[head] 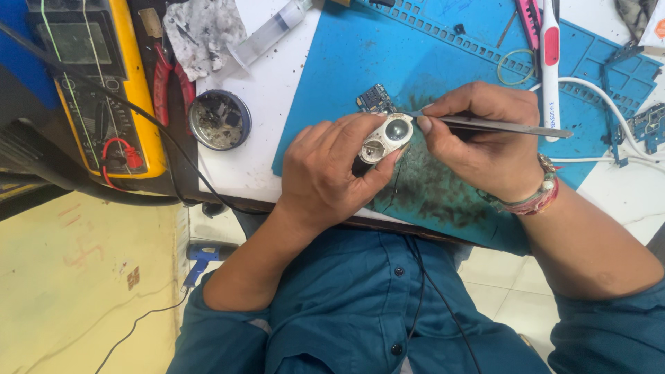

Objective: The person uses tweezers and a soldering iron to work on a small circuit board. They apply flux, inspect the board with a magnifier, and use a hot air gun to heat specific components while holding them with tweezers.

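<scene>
My left hand point(332, 170) grips a small silver oval part point(385, 138) with two round lenses, held just above the blue work mat point(415, 55). My right hand point(485, 142) pinches metal tweezers point(499, 126), whose tip meets the top end of the silver part. A small blue circuit board point(375, 99) lies on the mat right behind the part. The mat under both hands is smeared dark.
A yellow multimeter point(97, 83) with leads sits at the left, a round tin point(219, 119) beside it. A syringe point(267, 31) and dirty rag point(204, 31) lie at the back. A white-and-red tool point(549, 62), white cable point(609, 104) and more boards point(648, 125) lie right.
</scene>
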